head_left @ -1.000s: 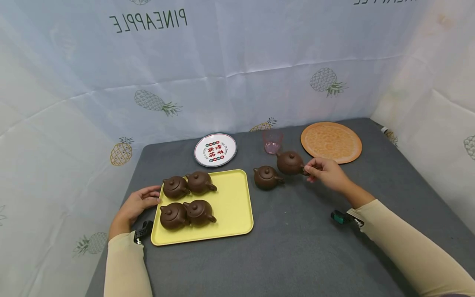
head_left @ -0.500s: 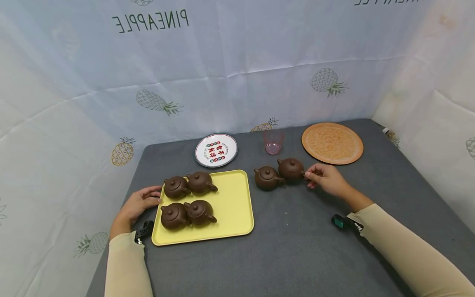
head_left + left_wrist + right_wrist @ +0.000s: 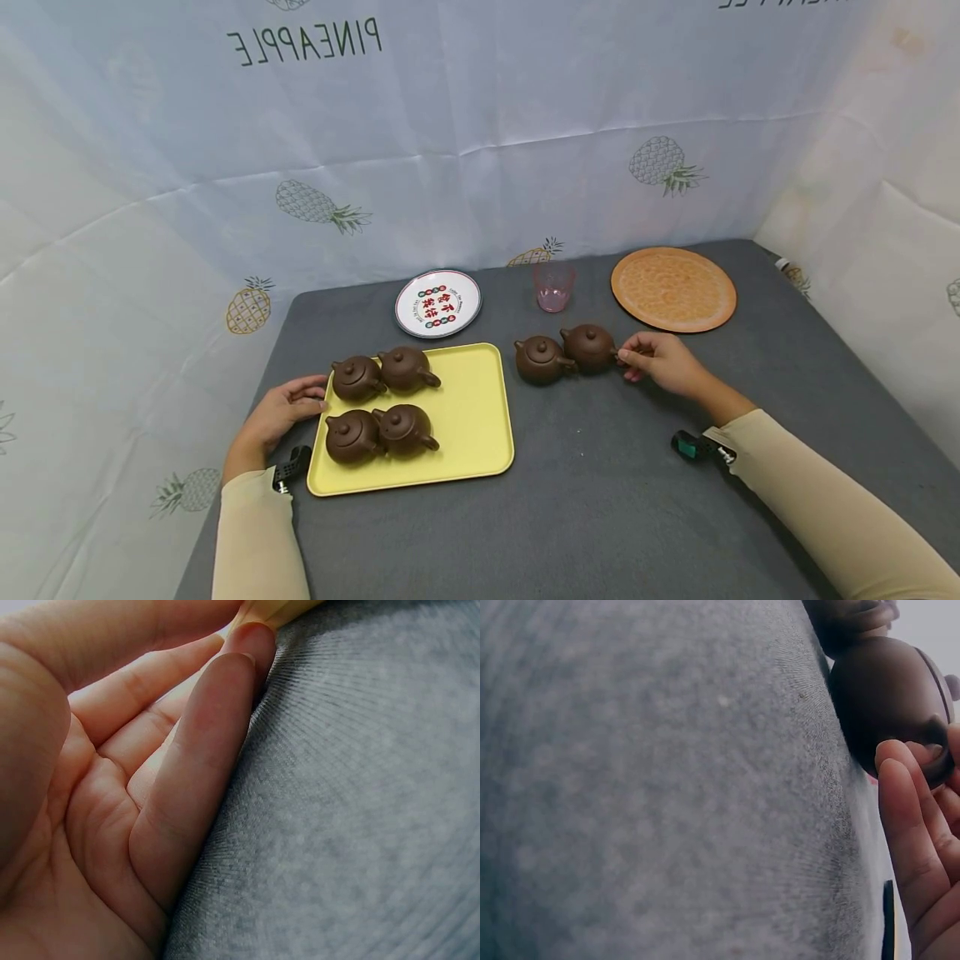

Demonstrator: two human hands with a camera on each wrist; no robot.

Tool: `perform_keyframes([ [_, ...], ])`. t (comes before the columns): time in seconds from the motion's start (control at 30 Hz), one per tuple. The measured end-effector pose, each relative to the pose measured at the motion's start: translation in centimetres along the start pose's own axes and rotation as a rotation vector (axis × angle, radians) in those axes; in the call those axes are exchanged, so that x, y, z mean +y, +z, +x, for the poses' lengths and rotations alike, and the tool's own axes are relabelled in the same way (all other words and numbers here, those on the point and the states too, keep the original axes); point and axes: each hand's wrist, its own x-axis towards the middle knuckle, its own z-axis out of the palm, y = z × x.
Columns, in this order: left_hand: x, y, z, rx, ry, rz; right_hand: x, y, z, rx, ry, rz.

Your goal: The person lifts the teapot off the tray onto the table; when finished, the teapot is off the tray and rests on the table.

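Observation:
In the head view my right hand [image 3: 663, 362] pinches the handle of a brown teapot [image 3: 588, 348], which sits on the grey table. The right wrist view shows the fingers around the handle of this teapot [image 3: 889, 694]. A second brown teapot [image 3: 539, 361] stands just left of it, its handle against the held teapot's spout. My left hand [image 3: 279, 412] holds the left edge of a yellow tray [image 3: 474, 417], thumb and fingertips at the rim. On the tray's left side are two pairs of brown teapots, a back pair [image 3: 405, 369] and a front pair [image 3: 406, 429].
Behind the tray lies a white plate [image 3: 420, 321] with red characters. A clear pink cup [image 3: 553, 292] stands behind the two table teapots. An orange round mat [image 3: 673, 290] lies at the back right. A white pineapple-print cloth [image 3: 480, 192] hangs behind the table.
My right hand has lowered the teapot and brought it slightly nearer, down to the table, in line with the other teapot. The left hand and tray have stayed put.

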Motion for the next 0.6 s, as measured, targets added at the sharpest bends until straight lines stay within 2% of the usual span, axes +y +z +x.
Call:
perform_keyframes([
  [0.17, 0.0, 0.0, 0.0, 0.001, 0.004, -0.001, -0.1, 0.0, 0.0, -0.017, 0.015, 0.026],
  [0.37, 0.1, 0.0, 0.0, 0.011, -0.012, 0.000, -0.7, -0.9, -0.2, 0.026, 0.026, -0.065],
  [0.47, 0.2, 0.0, 0.1, 0.007, -0.008, 0.008, -1.8, -1.4, -0.4, 0.062, -0.007, -0.091],
  [0.6, 0.2, 0.0, 0.1, 0.005, -0.011, 0.010, -3.4, -1.2, -0.3, 0.042, -0.075, -0.066],
])
